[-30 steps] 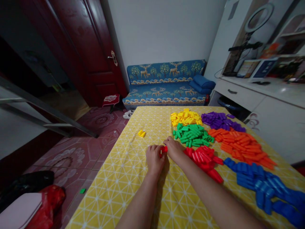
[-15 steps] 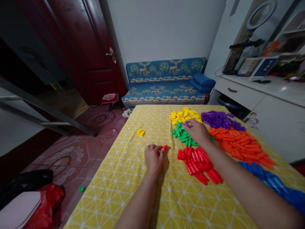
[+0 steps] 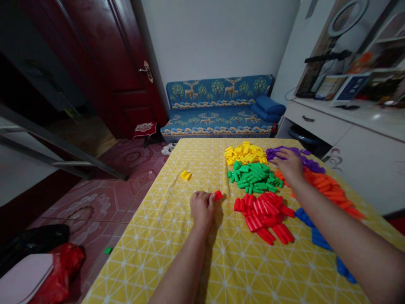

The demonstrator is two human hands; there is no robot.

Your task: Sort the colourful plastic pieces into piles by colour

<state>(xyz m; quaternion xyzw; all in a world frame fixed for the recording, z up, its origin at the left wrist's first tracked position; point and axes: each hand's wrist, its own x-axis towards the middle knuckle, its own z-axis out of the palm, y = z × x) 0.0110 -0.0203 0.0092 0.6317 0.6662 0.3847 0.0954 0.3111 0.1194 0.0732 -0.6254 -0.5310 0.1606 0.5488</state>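
Note:
On the yellow patterned tablecloth, my left hand (image 3: 202, 207) pinches a small red plastic block (image 3: 218, 195) between thumb and fingers. My right hand (image 3: 288, 165) is over the purple block pile (image 3: 311, 164), its fingers closed around a purple block that blends into the pile behind. Left of this hand lie the yellow pile (image 3: 246, 153) and the green pile (image 3: 256, 176). A pile of red blocks (image 3: 263, 213) is nearest to my left hand. Orange blocks (image 3: 330, 188) and blue blocks (image 3: 319, 237) lie partly hidden under my right forearm.
A few yellow blocks (image 3: 185, 175) sit apart on the left of the table (image 3: 158, 253). One green block (image 3: 108, 250) is on the tiled floor. Beyond the table stands a blue patterned sofa (image 3: 210, 118); a white cabinet (image 3: 363, 156) borders the right side.
My right hand has moved right from above the green pile to the purple pile, uncovering the green blocks. My left hand stays put, the red block turned slightly in its fingers.

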